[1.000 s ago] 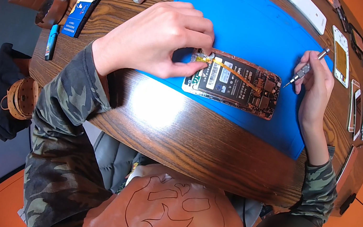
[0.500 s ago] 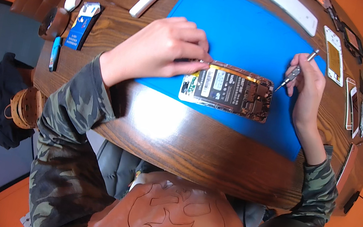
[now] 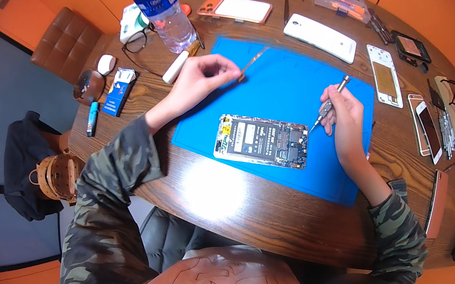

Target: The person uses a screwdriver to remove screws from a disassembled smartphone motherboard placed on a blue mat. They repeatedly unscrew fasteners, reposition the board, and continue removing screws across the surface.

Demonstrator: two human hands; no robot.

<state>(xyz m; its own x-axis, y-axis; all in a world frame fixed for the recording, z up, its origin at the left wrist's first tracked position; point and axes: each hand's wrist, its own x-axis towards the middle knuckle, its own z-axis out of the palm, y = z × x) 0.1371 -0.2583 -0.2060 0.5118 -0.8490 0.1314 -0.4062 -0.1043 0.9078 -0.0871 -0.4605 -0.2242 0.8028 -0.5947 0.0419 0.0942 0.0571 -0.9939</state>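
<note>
Copper-coloured flex strip (image 3: 254, 62) had moved clear of the opened phone (image 3: 262, 142) (flat on the blue mat (image 3: 276, 93)); the left grip (image 3: 194, 80) pinched its end, the right grip (image 3: 346, 117) held a screwdriver (image 3: 325, 108).

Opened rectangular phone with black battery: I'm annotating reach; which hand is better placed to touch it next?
Likely the right hand: its slim silver metal screwdriver ends beside the phone. The left hand, farther off, pinches a thin coppery strip.

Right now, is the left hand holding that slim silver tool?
No, the right hand holds the slim silver tool, while the left hand pinches a thin strip over the blue mat.
</note>
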